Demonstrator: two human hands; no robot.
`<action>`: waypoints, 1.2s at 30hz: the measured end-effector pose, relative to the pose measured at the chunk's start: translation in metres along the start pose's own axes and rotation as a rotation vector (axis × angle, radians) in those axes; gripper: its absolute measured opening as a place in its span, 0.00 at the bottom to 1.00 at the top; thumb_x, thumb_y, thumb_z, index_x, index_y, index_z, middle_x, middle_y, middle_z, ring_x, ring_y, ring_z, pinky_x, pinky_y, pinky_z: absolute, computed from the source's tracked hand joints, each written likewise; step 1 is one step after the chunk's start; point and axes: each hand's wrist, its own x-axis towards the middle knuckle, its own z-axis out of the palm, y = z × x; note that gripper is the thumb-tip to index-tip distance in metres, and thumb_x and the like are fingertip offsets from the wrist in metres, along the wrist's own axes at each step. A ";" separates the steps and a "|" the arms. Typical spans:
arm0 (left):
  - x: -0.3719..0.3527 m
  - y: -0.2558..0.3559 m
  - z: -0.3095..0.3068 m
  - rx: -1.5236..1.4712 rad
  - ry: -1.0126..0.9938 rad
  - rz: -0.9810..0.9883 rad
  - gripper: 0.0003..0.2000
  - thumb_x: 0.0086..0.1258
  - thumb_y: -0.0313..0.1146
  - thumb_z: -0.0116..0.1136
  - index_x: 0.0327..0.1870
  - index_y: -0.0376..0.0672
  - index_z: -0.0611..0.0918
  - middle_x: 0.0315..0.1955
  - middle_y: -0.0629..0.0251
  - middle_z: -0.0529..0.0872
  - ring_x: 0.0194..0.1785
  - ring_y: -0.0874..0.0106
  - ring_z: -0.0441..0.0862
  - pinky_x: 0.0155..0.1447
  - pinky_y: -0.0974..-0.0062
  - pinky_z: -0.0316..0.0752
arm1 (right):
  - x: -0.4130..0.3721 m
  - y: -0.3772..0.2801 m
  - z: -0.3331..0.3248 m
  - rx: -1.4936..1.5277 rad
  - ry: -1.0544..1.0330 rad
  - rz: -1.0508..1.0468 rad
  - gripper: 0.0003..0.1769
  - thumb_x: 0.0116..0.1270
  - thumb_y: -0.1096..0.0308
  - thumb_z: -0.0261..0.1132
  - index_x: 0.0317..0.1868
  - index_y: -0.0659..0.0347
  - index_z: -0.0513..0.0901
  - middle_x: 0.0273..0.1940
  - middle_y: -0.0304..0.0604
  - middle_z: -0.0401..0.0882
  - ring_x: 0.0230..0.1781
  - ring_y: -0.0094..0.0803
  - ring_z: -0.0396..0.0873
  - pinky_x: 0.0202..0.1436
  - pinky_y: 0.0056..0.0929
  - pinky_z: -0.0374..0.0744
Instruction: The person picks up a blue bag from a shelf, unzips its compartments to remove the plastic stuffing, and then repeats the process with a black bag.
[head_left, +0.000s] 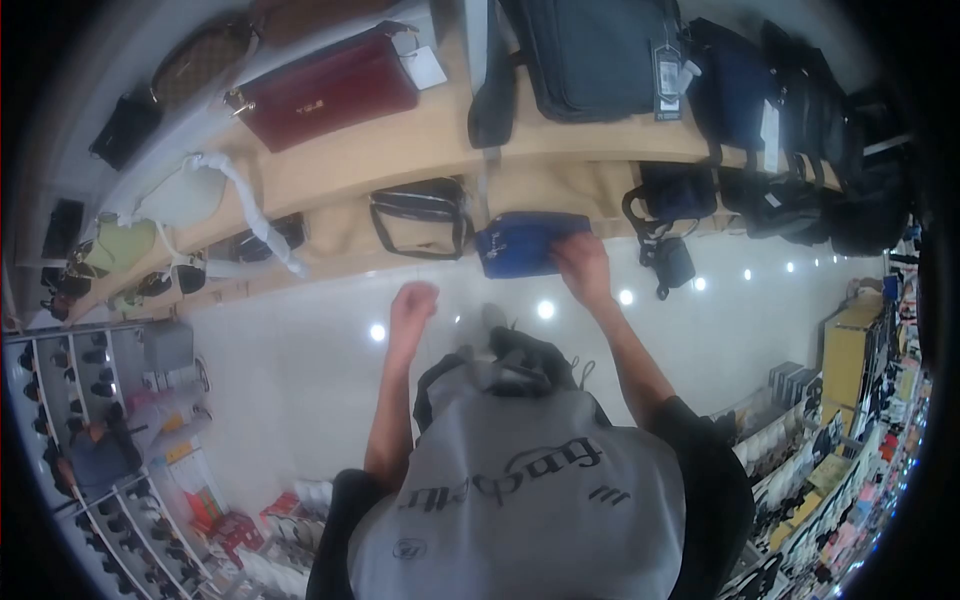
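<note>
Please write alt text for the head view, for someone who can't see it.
A person's right hand touches one end of a blue bag beside light-coloured shelves; blur hides whether it grips. The left hand hovers apart, against a pale floor with bright reflections. A dark red bag and other bags fill the upper shelf.

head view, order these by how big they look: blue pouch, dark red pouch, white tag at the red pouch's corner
1. Dark red pouch
2. Blue pouch, its picture-right end partly covered by the right hand
3. White tag, clearly smallest
</note>
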 end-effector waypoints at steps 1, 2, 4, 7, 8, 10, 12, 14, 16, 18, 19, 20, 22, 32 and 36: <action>0.004 0.032 0.017 -0.033 -0.030 -0.068 0.19 0.85 0.45 0.71 0.68 0.49 0.84 0.58 0.65 0.88 0.59 0.72 0.87 0.64 0.63 0.86 | -0.001 -0.015 -0.007 0.007 0.027 -0.017 0.13 0.60 0.73 0.81 0.47 0.56 0.95 0.41 0.39 0.87 0.48 0.46 0.85 0.57 0.48 0.82; 0.007 0.059 0.033 -0.067 -0.063 -0.133 0.23 0.85 0.48 0.70 0.74 0.53 0.81 0.63 0.64 0.86 0.62 0.71 0.87 0.67 0.61 0.85 | -0.001 -0.029 -0.013 0.011 0.056 -0.036 0.14 0.60 0.73 0.81 0.47 0.56 0.95 0.41 0.39 0.87 0.48 0.45 0.85 0.57 0.47 0.82; 0.011 0.083 0.049 -0.166 -0.179 -0.273 0.29 0.86 0.52 0.68 0.81 0.56 0.74 0.70 0.63 0.83 0.64 0.68 0.87 0.69 0.58 0.85 | 0.004 -0.060 -0.030 -0.006 0.063 -0.062 0.15 0.57 0.74 0.81 0.47 0.55 0.96 0.40 0.37 0.86 0.48 0.44 0.84 0.58 0.46 0.82; 0.000 0.100 0.061 -0.292 -0.314 -0.354 0.34 0.87 0.57 0.64 0.88 0.60 0.67 0.74 0.64 0.83 0.66 0.67 0.87 0.71 0.56 0.84 | 0.004 -0.093 -0.041 0.003 0.016 -0.113 0.17 0.56 0.75 0.80 0.47 0.55 0.97 0.42 0.35 0.87 0.49 0.41 0.85 0.59 0.46 0.81; -0.005 0.101 0.060 -0.337 -0.344 -0.357 0.35 0.88 0.58 0.63 0.89 0.61 0.65 0.75 0.65 0.83 0.67 0.67 0.88 0.71 0.55 0.84 | 0.004 -0.104 -0.044 -0.016 0.020 -0.130 0.17 0.56 0.75 0.80 0.48 0.54 0.97 0.42 0.34 0.88 0.50 0.40 0.85 0.60 0.46 0.81; -0.010 0.094 0.049 -0.340 -0.405 -0.385 0.35 0.88 0.58 0.63 0.89 0.60 0.66 0.74 0.66 0.84 0.69 0.68 0.88 0.71 0.57 0.84 | 0.009 -0.123 -0.049 -0.052 0.026 -0.175 0.18 0.55 0.76 0.79 0.48 0.54 0.97 0.43 0.33 0.89 0.51 0.39 0.86 0.62 0.46 0.81; -0.019 0.085 0.045 -0.416 -0.389 -0.364 0.32 0.88 0.53 0.64 0.86 0.53 0.70 0.70 0.66 0.88 0.69 0.71 0.89 0.68 0.62 0.87 | 0.008 -0.134 -0.051 -0.063 0.022 -0.191 0.19 0.54 0.76 0.79 0.49 0.54 0.97 0.47 0.33 0.89 0.55 0.41 0.85 0.64 0.46 0.80; -0.024 0.072 0.042 -0.497 -0.354 -0.280 0.33 0.83 0.51 0.70 0.81 0.47 0.74 0.67 0.62 0.86 0.68 0.69 0.86 0.65 0.64 0.85 | 0.003 -0.152 -0.052 -0.111 0.069 -0.173 0.19 0.55 0.75 0.80 0.50 0.54 0.96 0.50 0.35 0.89 0.59 0.43 0.83 0.65 0.47 0.80; -0.030 0.062 0.040 -0.562 -0.301 -0.251 0.31 0.79 0.48 0.73 0.76 0.44 0.77 0.63 0.60 0.86 0.65 0.69 0.85 0.62 0.65 0.83 | 0.003 -0.183 -0.047 -0.195 0.166 -0.132 0.19 0.57 0.74 0.80 0.51 0.54 0.96 0.54 0.37 0.89 0.64 0.47 0.81 0.67 0.48 0.79; -0.034 0.056 0.040 -0.611 -0.233 -0.271 0.25 0.78 0.44 0.75 0.70 0.44 0.80 0.58 0.62 0.87 0.60 0.71 0.86 0.59 0.66 0.82 | -0.006 -0.216 -0.033 -0.108 0.271 0.099 0.16 0.61 0.72 0.81 0.50 0.55 0.95 0.57 0.40 0.87 0.68 0.51 0.78 0.68 0.50 0.79; -0.043 0.065 0.042 -0.638 -0.189 -0.278 0.25 0.77 0.43 0.76 0.68 0.44 0.80 0.57 0.63 0.87 0.59 0.71 0.85 0.58 0.67 0.82 | -0.012 -0.231 -0.026 -0.062 0.322 0.214 0.14 0.63 0.71 0.81 0.49 0.56 0.95 0.59 0.42 0.87 0.70 0.53 0.77 0.69 0.50 0.78; -0.056 0.073 0.043 -0.663 -0.143 -0.288 0.24 0.77 0.42 0.77 0.67 0.44 0.80 0.56 0.63 0.86 0.57 0.71 0.85 0.57 0.67 0.81 | -0.019 -0.238 -0.015 0.051 0.382 0.283 0.11 0.66 0.66 0.83 0.45 0.58 0.92 0.52 0.44 0.89 0.61 0.49 0.83 0.65 0.47 0.82; -0.072 0.076 0.048 -0.682 -0.055 -0.261 0.24 0.76 0.40 0.79 0.66 0.44 0.79 0.56 0.63 0.86 0.56 0.71 0.85 0.57 0.68 0.80 | -0.030 -0.258 -0.007 0.188 0.205 0.444 0.13 0.66 0.64 0.85 0.43 0.60 0.91 0.46 0.45 0.90 0.53 0.47 0.87 0.58 0.44 0.84; -0.119 0.074 0.047 -0.555 0.205 -0.018 0.27 0.74 0.35 0.82 0.67 0.40 0.79 0.56 0.63 0.87 0.59 0.73 0.83 0.64 0.71 0.77 | -0.062 -0.306 0.017 0.314 0.059 0.623 0.16 0.68 0.60 0.84 0.44 0.63 0.92 0.41 0.48 0.95 0.44 0.42 0.95 0.54 0.38 0.89; -0.125 0.076 0.034 -0.458 0.214 0.079 0.26 0.74 0.34 0.82 0.67 0.40 0.81 0.56 0.62 0.88 0.58 0.72 0.84 0.62 0.72 0.79 | -0.066 -0.319 0.018 0.374 0.054 0.606 0.11 0.71 0.66 0.79 0.45 0.66 0.91 0.43 0.49 0.96 0.49 0.39 0.96 0.57 0.36 0.89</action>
